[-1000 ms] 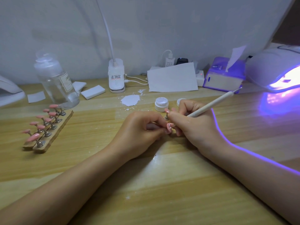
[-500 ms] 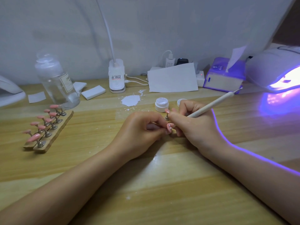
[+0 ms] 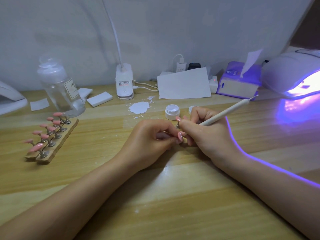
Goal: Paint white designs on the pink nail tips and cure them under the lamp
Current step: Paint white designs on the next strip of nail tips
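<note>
My left hand (image 3: 149, 141) pinches a pink nail tip (image 3: 180, 136) with small white dots, at the table's middle. My right hand (image 3: 206, 132) grips a cream dotting pen (image 3: 225, 114), its working end hidden down by that tip. Just behind my fingers stands another pink nail tip on a metal stand (image 3: 178, 122). An open jar of white gel (image 3: 172, 111) stands behind the hands, its lid (image 3: 191, 109) beside it. On the left, a wooden holder (image 3: 57, 144) carries several pink nail tips (image 3: 37, 147) on stands. The curing lamp (image 3: 294, 75) glows violet at far right.
A clear bottle (image 3: 60, 87), white pads (image 3: 99, 99), a desk-lamp base (image 3: 124, 84) with cables, a sheet of paper (image 3: 184, 84) and a tissue box (image 3: 239, 80) line the back. A white smear (image 3: 139, 107) marks the wooden table (image 3: 164, 205).
</note>
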The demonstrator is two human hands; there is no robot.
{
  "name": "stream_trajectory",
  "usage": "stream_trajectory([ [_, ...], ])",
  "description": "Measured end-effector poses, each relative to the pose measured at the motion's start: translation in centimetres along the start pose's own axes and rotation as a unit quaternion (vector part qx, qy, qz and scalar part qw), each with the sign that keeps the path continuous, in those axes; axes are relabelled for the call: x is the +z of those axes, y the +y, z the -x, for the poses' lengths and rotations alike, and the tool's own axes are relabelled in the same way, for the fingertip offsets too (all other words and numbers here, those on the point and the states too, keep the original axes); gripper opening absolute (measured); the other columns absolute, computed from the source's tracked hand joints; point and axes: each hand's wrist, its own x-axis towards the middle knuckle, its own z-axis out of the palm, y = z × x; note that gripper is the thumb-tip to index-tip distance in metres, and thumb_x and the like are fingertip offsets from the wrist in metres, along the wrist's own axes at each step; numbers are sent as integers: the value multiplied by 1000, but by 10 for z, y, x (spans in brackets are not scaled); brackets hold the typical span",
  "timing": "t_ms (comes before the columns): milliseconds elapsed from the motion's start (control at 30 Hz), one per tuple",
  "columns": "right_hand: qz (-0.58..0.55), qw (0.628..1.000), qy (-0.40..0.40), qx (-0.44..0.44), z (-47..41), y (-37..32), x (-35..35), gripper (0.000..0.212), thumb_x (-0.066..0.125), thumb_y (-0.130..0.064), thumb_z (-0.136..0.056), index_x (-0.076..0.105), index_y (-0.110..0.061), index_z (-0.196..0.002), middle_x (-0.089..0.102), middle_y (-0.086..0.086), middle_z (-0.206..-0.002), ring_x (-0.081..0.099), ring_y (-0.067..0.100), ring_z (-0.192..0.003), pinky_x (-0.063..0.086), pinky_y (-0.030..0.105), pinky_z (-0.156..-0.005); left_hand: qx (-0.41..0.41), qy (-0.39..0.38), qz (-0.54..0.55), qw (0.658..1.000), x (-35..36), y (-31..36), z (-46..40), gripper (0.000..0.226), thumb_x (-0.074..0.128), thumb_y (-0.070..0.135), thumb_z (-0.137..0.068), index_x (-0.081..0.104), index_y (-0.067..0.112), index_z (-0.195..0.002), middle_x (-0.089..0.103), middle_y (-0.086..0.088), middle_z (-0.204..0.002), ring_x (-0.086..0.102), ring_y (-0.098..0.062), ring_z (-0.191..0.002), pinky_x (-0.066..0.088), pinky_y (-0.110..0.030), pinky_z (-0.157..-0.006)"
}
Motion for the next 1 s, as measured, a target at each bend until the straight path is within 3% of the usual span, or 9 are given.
stream_trajectory([
  [100, -1, 1000, -5, -1, 0, 0, 0, 47, 53, 15, -78, 33, -9, -44, 42, -5, -30, 42, 3, -32, 36, 12, -40, 3, 1, -2, 1000, 0, 0, 0, 12, 69, -1, -76, 68, 10, -70, 69, 1, -68, 59, 8, -56, 45, -9, -58],
  [200, 5, 1000, 1, 0, 0, 0, 0, 47, 55, 14, -78, 33, -10, -44, 43, -5, -30, 42, 4, -32, 40, 12, -45, 1, 2, -3, 1000, 0, 0, 0, 12, 69, 0, -76, 68, 10, -71, 70, -3, -70, 59, 7, -57, 46, -12, -59],
  [300, -1, 1000, -5, 1, 0, 0, 0, 46, 54, 15, -78, 33, -9, -45, 42, -6, -31, 42, 4, -33, 36, 14, -40, 2, 4, -9, 1000, 0, 1, 0, 16, 69, 0, -76, 67, 14, -69, 69, 0, -67, 58, 7, -55, 46, -12, -58],
  [400, -1, 1000, 1, 3, 0, 0, 0, 46, 54, 13, -79, 33, -10, -45, 42, -5, -30, 42, 3, -32, 36, 13, -40, -3, 4, -8, 1000, 0, 1, 0, 12, 69, 0, -76, 68, 10, -70, 70, -7, -70, 59, 2, -55, 47, -17, -59],
  [500, -3, 1000, -4, 2, 0, 0, 0, 46, 54, 14, -79, 33, -10, -45, 42, -5, -31, 43, 4, -34, 36, 13, -39, 1, 4, -10, 1000, 0, 1, 0, 15, 68, 0, -76, 67, 13, -69, 69, -3, -68, 59, 5, -56, 46, -13, -59],
  [733, -2, 1000, 6, 1, 0, 2, -1, 48, 56, 12, -79, 34, -12, -43, 42, -3, -31, 44, 3, -33, 38, 12, -40, -2, 5, -6, 1000, -1, 1, -1, 13, 68, 1, -77, 68, 12, -70, 70, -9, -71, 60, 1, -56, 47, -16, -59],
  [1000, 3, 1000, 17, 8, 1, 1, 0, 46, 56, 11, -80, 34, -11, -45, 42, -4, -31, 45, 4, -33, 37, 11, -40, -9, 2, -1, 1000, 0, -1, 0, 11, 68, 0, -77, 69, 10, -72, 71, -11, -74, 64, -9, -62, 50, -22, -62],
])
